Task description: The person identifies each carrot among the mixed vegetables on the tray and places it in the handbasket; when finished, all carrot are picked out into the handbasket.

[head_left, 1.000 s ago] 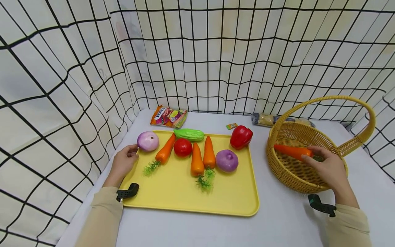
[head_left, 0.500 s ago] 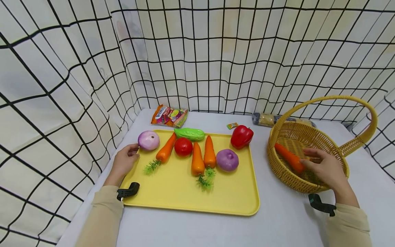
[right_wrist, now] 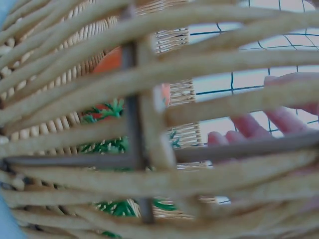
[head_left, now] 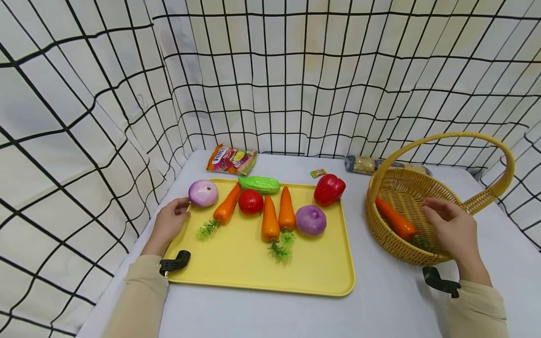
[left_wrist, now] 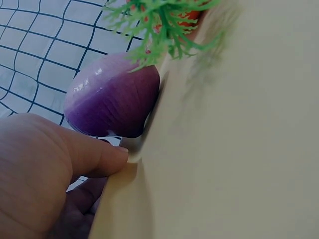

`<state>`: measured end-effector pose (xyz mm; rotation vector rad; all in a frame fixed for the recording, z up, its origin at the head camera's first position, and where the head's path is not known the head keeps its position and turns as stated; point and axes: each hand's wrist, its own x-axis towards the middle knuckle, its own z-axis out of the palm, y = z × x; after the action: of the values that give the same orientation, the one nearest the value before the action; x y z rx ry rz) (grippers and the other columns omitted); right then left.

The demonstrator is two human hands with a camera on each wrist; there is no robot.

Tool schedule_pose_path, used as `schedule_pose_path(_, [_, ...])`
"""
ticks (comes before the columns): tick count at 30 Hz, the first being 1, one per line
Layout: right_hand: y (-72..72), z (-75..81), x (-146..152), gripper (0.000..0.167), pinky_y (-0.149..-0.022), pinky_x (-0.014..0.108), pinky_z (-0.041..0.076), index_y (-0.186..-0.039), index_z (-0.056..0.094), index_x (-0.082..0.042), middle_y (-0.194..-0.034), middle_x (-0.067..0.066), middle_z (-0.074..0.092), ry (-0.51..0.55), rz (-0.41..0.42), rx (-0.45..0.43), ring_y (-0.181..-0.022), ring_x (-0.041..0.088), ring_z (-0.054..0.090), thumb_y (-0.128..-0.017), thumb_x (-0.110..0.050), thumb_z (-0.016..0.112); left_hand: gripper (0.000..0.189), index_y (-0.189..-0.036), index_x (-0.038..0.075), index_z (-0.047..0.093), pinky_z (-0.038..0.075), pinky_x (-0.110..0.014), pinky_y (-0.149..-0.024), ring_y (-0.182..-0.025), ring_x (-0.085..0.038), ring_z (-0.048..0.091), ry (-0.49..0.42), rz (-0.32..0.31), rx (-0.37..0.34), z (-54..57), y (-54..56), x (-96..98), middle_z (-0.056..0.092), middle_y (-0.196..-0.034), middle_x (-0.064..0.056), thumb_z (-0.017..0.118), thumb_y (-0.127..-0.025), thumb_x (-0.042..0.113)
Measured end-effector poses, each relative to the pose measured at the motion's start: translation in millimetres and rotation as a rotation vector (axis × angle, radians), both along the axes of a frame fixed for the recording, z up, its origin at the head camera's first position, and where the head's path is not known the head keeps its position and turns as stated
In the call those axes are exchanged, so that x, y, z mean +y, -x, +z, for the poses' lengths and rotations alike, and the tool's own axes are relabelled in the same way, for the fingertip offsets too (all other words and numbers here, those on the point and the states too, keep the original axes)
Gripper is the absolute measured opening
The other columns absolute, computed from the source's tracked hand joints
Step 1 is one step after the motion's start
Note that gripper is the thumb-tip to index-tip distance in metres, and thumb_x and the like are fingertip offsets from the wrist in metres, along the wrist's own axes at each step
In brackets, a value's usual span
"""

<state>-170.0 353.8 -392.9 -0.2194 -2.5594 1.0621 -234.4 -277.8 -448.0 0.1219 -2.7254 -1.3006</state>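
Note:
My left hand (head_left: 171, 220) pinches the left rim of the yellow tray (head_left: 253, 277), thumb (left_wrist: 107, 159) on the edge and fingers beneath, close to a purple onion (left_wrist: 114, 94). Over the right side of the wicker basket (head_left: 389, 239) hovers my right hand (head_left: 458, 230), fingers slightly bent and holding nothing. Inside the basket, apart from the hand, lies a carrot (head_left: 395, 219) with green leaves (head_left: 422, 244). The right wrist view looks through the basket's weave, which partly hides the fingers (right_wrist: 249, 124) and the carrot.
The tray bears several carrots (head_left: 270, 220), a tomato (head_left: 251, 202), a green bumpy gourd (head_left: 259, 184), another purple onion (head_left: 311, 220) and a red bell pepper (head_left: 329, 189). Behind lie a snack bag (head_left: 231, 160), a small wrapped candy (head_left: 318, 173) and a long packet (head_left: 363, 164). The basket handle (head_left: 456, 135) arches high.
My right hand has let go of the carrot, which dropped into the basket along its left side, and has drawn back slightly to the right. The left hand has stayed put.

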Motion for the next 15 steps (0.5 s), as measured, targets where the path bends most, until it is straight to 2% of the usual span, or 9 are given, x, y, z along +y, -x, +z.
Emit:
schedule_pose_path(2, [-0.4, -0.1, -1, 0.043, -0.068, 0.005, 0.042, -0.124, 0.062, -0.003, -0.101, -0.027, 0.056, 0.02, -0.015, 0.04, -0.088, -0.015, 0.048, -0.096, -0.035, 0.059, 0.044, -0.139, -0.003, 0.048, 0.042, -0.044, -0.093, -0.113, -0.037, 0.054, 0.002, -0.001, 0.001, 0.1, 0.4, 0.4, 0.055, -0.131, -0.026, 0.051, -0.096, 0.004])
schedule_pose_path(7, [0.2, 0.8, -5, 0.041, -0.07, 0.003, 0.041, -0.126, 0.061, -0.004, -0.099, -0.027, 0.056, 0.047, -0.052, 0.088, -0.089, -0.012, 0.051, -0.096, -0.032, 0.061, 0.044, -0.139, -0.003, 0.048, 0.042, -0.044, -0.092, -0.112, -0.037, 0.054, 0.01, -0.002, -0.003, 0.3, 0.1, 1.0, 0.056, -0.131, -0.026, 0.051, -0.096, 0.004])
schedule_pose_path(12, [1.3, 6.7, -18, 0.039, -0.076, 0.004, 0.043, -0.129, 0.062, -0.009, -0.107, -0.019, 0.062, 0.12, -0.097, 0.153, -0.093, -0.009, 0.054, -0.094, -0.026, 0.064, 0.043, -0.139, -0.003, 0.049, 0.042, -0.044, -0.091, -0.112, -0.037, 0.054, 0.015, -0.001, 0.005, -0.9, 0.5, 0.7, 0.056, -0.13, -0.026, 0.051, -0.096, 0.005])
schedule_pose_path(15, [0.5, 12.4, -30, 0.036, -0.079, 0.005, 0.044, -0.126, 0.064, -0.008, -0.111, -0.012, 0.064, 0.195, -0.099, 0.22, -0.097, -0.003, 0.057, -0.092, -0.019, 0.067, 0.043, -0.138, -0.003, 0.049, 0.042, -0.044, -0.091, -0.111, -0.037, 0.055, 0.019, 0.002, 0.011, -2.6, 1.1, -0.1, 0.056, -0.13, -0.026, 0.051, -0.096, 0.005])
